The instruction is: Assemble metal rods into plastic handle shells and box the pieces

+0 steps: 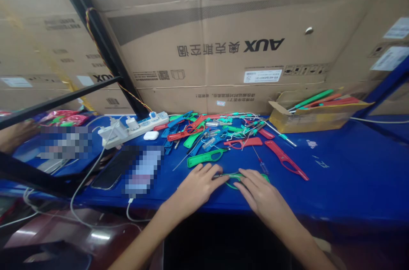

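Observation:
Near the front edge of the blue table, my left hand [200,185] pinches the thin end of a green lighter casing [232,180]. My right hand [260,191] has its fingers wrapped over the casing's wider end, which they partly cover. Just behind my hands lies another green casing [204,158]. A screwdriver [262,165] with a purple handle rests close behind my right hand. Farther back is a pile of red, green and blue casings with metal tubes and thin wires. One red casing [286,159] lies apart to the right.
A cardboard box [306,121] of lighter parts stands at the back right. To the left are a power strip [134,128], a white earphone case [151,135], two phones and cables. Black rack bars cross the left side; another person's hand [15,133] is beyond them. Large cartons stand behind.

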Tool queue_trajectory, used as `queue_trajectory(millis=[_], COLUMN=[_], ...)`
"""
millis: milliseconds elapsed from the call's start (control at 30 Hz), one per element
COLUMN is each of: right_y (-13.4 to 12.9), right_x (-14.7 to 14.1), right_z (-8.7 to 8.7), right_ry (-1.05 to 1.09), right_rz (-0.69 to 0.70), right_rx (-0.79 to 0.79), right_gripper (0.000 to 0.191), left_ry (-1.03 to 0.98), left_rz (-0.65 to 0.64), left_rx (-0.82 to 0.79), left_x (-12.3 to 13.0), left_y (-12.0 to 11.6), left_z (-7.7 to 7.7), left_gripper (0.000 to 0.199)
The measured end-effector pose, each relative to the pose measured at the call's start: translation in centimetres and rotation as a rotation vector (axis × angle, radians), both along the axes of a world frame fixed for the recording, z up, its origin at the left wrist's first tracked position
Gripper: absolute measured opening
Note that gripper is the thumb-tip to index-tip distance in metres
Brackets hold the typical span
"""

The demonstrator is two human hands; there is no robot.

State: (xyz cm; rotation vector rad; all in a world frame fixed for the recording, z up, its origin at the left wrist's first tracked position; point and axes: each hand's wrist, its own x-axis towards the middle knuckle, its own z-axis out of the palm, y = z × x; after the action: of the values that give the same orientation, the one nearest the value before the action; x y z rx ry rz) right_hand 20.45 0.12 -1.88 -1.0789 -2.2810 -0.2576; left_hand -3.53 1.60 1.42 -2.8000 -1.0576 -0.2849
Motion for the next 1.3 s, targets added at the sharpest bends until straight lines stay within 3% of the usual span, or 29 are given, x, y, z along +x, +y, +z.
queue_trajectory(millis=[233, 367, 500, 700, 833, 1000, 1300], right_y=[0.4, 0.9, 1.4, 2.2, 2.4, 2.6, 3.0], right_x=[0.5, 1.0, 1.1, 0.5, 0.4, 0.4, 0.4], right_z=[0.0, 1.1, 3.2, 5.1, 5.4, 5.4, 5.7], right_ry=[0.190, 0.226, 0.077, -0.195, -0.214, -0.226, -0.029], right_rz=[0.018, 0.024, 0.060, 0.059, 0.029, 0.098, 0.081], right_rx=[-0.103, -0.210, -0.333, -0.366, -0.411, -0.403, -0.570], right_gripper=[0.028, 0.027, 0.021, 0.019, 0.015, 0.018, 0.019], left_ry=[-0.096, -0.163, -0.201, -0.217, -0.229, -0.231, -0.237], left_rz=[-0.033, -0.039, -0.034, -0.031, -0.032, -0.034, -0.043], left_rx=[-0.012, -0.029, -0.063, -0.083, -0.092, -0.072, -0.061], left_x=[0.2, -0.1, -0.4, -0.4, -0.5, -0.4, -0.4], left_y=[0.6, 0.6, 0.4, 0.3, 0.3, 0.3, 0.3], left_z=[0.2, -0.2, -0.5, -0.7, -0.8, -0.9, -0.7], left_gripper=[0.031, 0.035, 0.036, 0.037, 0.037, 0.036, 0.038])
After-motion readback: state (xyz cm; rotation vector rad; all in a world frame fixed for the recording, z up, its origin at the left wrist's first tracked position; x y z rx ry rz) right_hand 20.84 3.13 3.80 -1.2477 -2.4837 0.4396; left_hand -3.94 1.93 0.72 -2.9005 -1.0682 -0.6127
